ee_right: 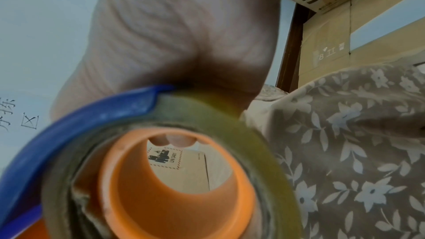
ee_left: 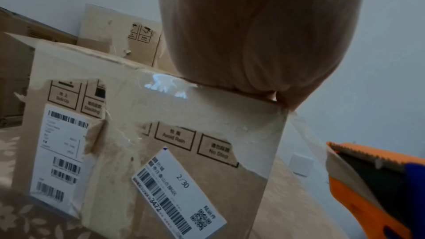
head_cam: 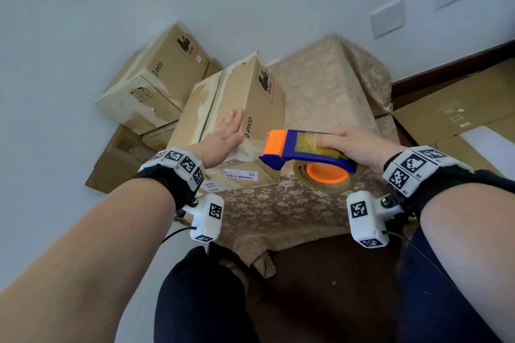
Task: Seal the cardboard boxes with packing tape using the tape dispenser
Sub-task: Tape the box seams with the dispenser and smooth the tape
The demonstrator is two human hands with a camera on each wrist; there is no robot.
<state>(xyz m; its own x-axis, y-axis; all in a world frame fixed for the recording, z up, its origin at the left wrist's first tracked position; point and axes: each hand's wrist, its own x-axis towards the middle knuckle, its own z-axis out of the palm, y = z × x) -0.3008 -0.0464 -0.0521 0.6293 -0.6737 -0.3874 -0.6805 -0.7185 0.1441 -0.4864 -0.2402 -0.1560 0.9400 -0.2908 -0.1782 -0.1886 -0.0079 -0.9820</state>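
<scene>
Cardboard was seen on every side of the small desk [head_cam: 328, 83], which was draped in a beige floral cloth [head_cam: 278, 203]. A second taped box [head_cam: 156, 75] marked PICO lay tilted against the wall at the left, on top of further flattened cartons [head_cam: 117, 164]. Large flat sheets of cardboard [head_cam: 457, 108] lay at the right, one of them marked "SF" in the right wrist view. Two white wall plates [head_cam: 387, 21] were fixed to the wall above.

The cardboard box [head_cam: 234, 120] to be sealed stood on the left part of the desk, its seams covered with old, torn tape. The left hand [head_cam: 225, 139] was laid flat on its top, fingers [head_cam: 237, 120] straight and together, nothing gripped. The tape dispenser [head_cam: 303, 153], blue with an orange front and orange hub, was held in the air just right of the box by the right hand [head_cam: 359, 145], whose fingers were curled over its top; the tape roll [head_cam: 323, 178] hung under it, above the cloth.

"PICO" and "UN 3481" were printed on the box. On its near face, "Side Up", "Stacking", "Avoid Rain" and "No Step" could be read, partly hidden by tape. A white barcode label [ee_left: 62, 154] was stuck at the left, and a slanted label [ee_left: 179, 190] carried "2/30", "3472" and a QR code.
</scene>
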